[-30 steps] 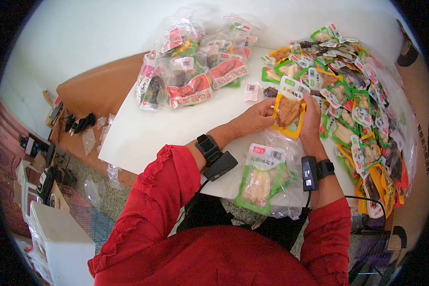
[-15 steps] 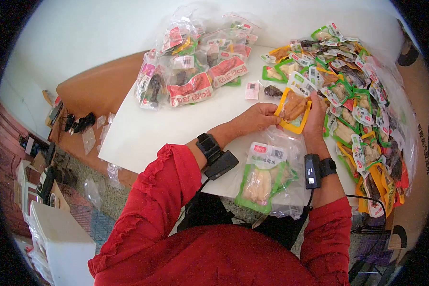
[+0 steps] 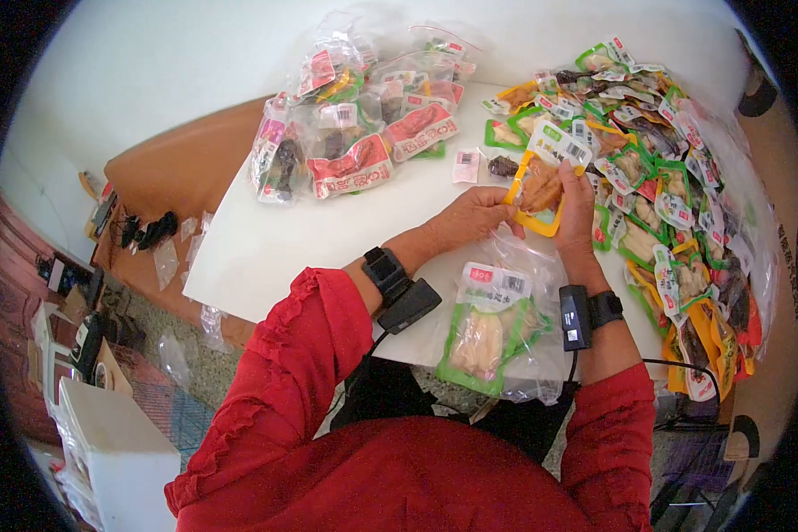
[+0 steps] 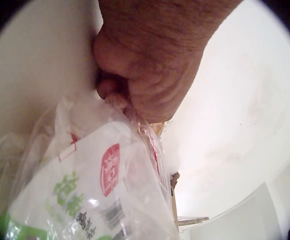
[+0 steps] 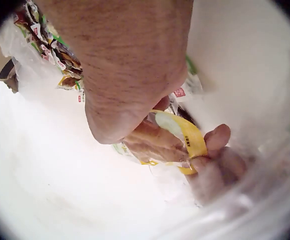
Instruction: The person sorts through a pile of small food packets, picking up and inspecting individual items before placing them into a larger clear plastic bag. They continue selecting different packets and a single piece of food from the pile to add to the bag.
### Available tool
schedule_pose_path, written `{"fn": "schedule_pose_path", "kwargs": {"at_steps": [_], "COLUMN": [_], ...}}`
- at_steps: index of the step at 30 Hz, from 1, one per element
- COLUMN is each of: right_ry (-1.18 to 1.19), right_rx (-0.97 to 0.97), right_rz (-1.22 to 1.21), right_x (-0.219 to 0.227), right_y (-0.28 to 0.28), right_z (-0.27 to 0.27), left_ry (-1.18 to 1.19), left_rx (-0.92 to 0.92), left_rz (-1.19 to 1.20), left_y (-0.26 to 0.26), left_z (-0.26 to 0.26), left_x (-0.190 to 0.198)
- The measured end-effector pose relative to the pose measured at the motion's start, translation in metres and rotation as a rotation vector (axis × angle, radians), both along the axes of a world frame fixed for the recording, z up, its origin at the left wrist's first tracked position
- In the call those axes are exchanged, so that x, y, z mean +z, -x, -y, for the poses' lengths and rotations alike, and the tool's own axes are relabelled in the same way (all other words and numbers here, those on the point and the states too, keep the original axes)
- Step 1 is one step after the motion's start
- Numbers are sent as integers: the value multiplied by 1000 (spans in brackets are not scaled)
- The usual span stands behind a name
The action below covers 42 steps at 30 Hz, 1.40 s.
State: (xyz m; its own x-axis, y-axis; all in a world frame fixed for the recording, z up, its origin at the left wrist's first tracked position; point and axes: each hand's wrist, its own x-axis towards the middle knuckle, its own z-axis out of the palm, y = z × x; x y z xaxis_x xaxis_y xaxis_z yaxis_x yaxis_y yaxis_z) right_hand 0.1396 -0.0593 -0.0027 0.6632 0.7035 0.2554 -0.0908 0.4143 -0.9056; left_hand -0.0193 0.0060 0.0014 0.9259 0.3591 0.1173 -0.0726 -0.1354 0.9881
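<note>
Yellow-edged food packet point(image 3: 530, 197) is what's in hand here, gripped between both hands over the right half of the white table point(image 3: 248, 248), tilted a bit, with its white label end pointing to the far side.

Okay, from the left: near corner's got a white cabinet point(image 3: 120, 443), and farther back there's a brown sofa point(image 3: 186, 146) with some black stuff and clear plastic on it. Next, on the far part of the table, is a bunch of clear bags point(image 3: 350, 151) full of packets, a couple of them with big red labels.

Left hand point(image 3: 470, 220) comes in from a red sleeve point(image 3: 306, 328), and its thumb and fingers are pinching the packet's near left corner. Just nearer than that, a green-edged packet point(image 3: 479, 332) lies in a clear bag point(image 3: 541, 266) at the table's near edge. Beyond the left hand there's a little pink-and-white packet point(image 3: 466, 168) with a small dark packet point(image 3: 504, 167) right beside it.

Right hand point(image 3: 576, 213) has its fingers wrapped on the packet's right edge. Farther right it's one huge heap of packets point(image 3: 656, 168), mostly green and yellow borders, with clear plastic along its right side.
</note>
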Motion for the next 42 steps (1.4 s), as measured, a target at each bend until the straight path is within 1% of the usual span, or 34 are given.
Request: {"fn": "schedule_pose_path", "kwargs": {"at_steps": [5, 14, 19, 24, 37, 40, 42], "right_ry": [-48, -19, -19, -26, -42, -50, -56], "right_rx": [36, 48, 39, 43, 48, 59, 63], "right_rz": [-80, -42, -67, -74, -64, -78, -86], "right_x": [3, 1, 1, 2, -5, -7, -8], "right_y": [5, 1, 2, 5, -1, -3, -3], "right_z": [2, 1, 1, 2, -3, -4, -4], "left_ry": [32, 30, 32, 53, 75, 75, 88], "left_rx": [-7, -4, -2, 19, 12, 27, 89], "left_rz": [-21, -22, -20, -90, -74, -70, -67], "left_y": [-1, -1, 0, 2, 2, 2, 1], "left_z": [-3, -4, -3, 1, 0, 2, 4], "left_x": [-3, -4, -3, 5, 3, 4, 6]}}
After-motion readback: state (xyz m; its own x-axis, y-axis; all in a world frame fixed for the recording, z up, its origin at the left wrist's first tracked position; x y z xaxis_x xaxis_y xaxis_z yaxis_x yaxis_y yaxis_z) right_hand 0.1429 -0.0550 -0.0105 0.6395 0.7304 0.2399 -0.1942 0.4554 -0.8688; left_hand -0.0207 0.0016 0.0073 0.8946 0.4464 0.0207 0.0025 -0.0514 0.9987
